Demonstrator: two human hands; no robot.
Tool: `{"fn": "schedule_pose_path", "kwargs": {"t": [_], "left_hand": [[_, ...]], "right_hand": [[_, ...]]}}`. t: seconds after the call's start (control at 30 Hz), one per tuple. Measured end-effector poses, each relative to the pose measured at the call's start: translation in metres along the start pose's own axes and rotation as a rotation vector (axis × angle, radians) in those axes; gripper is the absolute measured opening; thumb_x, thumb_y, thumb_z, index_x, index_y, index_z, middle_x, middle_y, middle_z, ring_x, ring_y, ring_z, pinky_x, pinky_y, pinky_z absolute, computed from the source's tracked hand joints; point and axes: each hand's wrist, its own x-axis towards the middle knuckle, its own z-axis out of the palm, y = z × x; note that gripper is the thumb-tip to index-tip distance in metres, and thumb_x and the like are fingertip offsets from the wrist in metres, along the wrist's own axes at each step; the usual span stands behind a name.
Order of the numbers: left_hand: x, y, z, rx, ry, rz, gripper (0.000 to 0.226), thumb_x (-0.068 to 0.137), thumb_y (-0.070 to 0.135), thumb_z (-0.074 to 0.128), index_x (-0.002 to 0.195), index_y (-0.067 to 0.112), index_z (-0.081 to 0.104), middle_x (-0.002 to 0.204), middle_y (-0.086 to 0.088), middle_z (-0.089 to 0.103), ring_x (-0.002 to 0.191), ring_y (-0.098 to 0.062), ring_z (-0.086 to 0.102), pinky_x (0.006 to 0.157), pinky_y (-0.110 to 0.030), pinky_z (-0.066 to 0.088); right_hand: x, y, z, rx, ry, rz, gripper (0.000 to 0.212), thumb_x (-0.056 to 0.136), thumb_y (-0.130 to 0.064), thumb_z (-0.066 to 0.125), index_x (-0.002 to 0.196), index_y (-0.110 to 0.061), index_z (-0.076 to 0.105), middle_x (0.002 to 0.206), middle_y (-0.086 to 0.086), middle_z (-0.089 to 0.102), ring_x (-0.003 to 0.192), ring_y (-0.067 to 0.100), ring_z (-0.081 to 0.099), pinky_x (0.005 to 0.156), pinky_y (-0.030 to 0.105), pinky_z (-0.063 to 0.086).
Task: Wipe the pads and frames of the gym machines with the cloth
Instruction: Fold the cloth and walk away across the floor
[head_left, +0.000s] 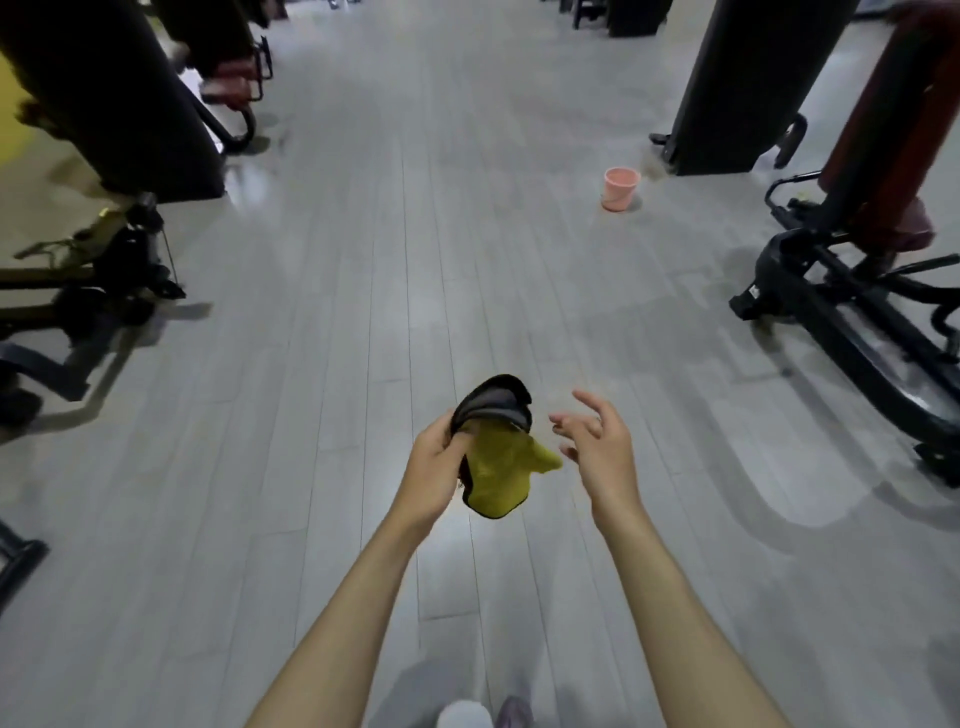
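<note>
A yellow cloth with a grey reverse side and dark edging hangs crumpled over the floor in front of me. My left hand grips it at its left edge. Just to the right of the cloth, my right hand hovers with fingers spread and holds nothing. A gym machine with a black frame and dark red pads stands at the right. Another machine with a black frame stands at the left, with red pads behind it.
A pink bucket stands on the grey plank floor ahead to the right. A black machine column rises behind it. The aisle runs between the machine rows. My shoe tips show at the bottom edge.
</note>
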Motion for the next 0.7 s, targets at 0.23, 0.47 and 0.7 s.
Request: {"fn": "schedule_pose_path", "kwargs": {"t": [0.23,0.47,0.7], "left_hand": [[0.158,0.024,-0.03,-0.195,0.092,-0.251,0.023,0.101,0.027,0.053,0.098,0.01,0.069,0.073,-0.006,0.061,0.07,-0.024,0.057,0.055,-0.028,0.043],[0.333,0.027,-0.055,-0.442,0.15,-0.748,0.043,0.093,0.049,0.065,0.112,0.011,0.075,0.103,-0.014,0.078,0.089,-0.031,0.073,0.075,-0.037,0.057],[0.501,0.054,-0.039,-0.334,-0.06,-0.754,0.047,0.098,0.055,0.058,0.117,0.013,0.07,0.104,-0.008,0.079,0.1,-0.026,0.073,0.093,-0.042,0.057]], "right_hand": [[0.147,0.034,0.052,0.072,-0.463,0.42,0.081,0.095,-0.082,0.028,0.134,-0.024,0.067,0.132,0.002,0.07,0.127,0.023,0.061,0.111,0.049,0.043],[0.283,-0.018,0.095,0.085,-0.399,0.251,0.047,0.085,-0.045,0.074,0.113,-0.006,0.074,0.109,0.02,0.074,0.103,0.025,0.066,0.098,0.036,0.052],[0.428,-0.079,0.111,0.163,-0.072,0.078,0.027,0.095,-0.009,0.072,0.118,-0.019,0.062,0.1,0.017,0.077,0.086,0.026,0.072,0.071,0.039,0.058]]}}
